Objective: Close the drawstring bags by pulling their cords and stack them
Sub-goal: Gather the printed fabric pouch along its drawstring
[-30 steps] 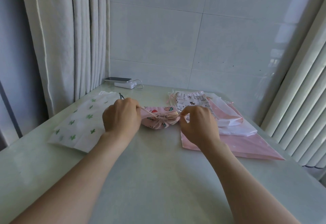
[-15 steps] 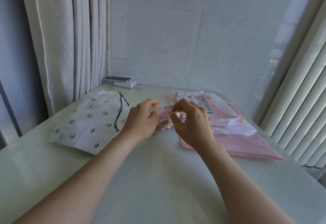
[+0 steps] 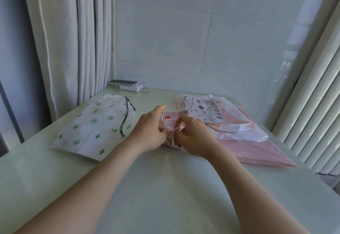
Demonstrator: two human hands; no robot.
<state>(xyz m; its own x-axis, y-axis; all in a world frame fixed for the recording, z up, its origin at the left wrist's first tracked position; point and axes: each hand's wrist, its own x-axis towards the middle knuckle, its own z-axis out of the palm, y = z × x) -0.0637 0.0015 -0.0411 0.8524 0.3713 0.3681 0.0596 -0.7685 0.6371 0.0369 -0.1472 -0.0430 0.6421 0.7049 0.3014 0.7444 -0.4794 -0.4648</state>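
Observation:
A small pink printed drawstring bag (image 3: 170,124) lies at the table's middle, its mouth gathered toward me. My left hand (image 3: 150,131) pinches its pale cord on the left side. My right hand (image 3: 195,134) pinches the gathered mouth and cord on the right. Both hands hide most of the bag. To the left lies a white cactus-print bag (image 3: 93,126) with a dark cord. On the right sits a stack: a white cat-print bag (image 3: 204,110) on top, a white bag (image 3: 241,134) and a large pink bag (image 3: 261,151) beneath.
A phone (image 3: 123,82) rests on a white power bank (image 3: 131,87) at the table's far left corner. A curtain (image 3: 73,40) hangs on the left, vertical blinds (image 3: 316,95) on the right. The pale green table (image 3: 165,187) reaches a tiled wall.
My hands, pulling the cords apart a second ago, have come together over the pink bag's gathered mouth. The bag now lies turned with its mouth toward me.

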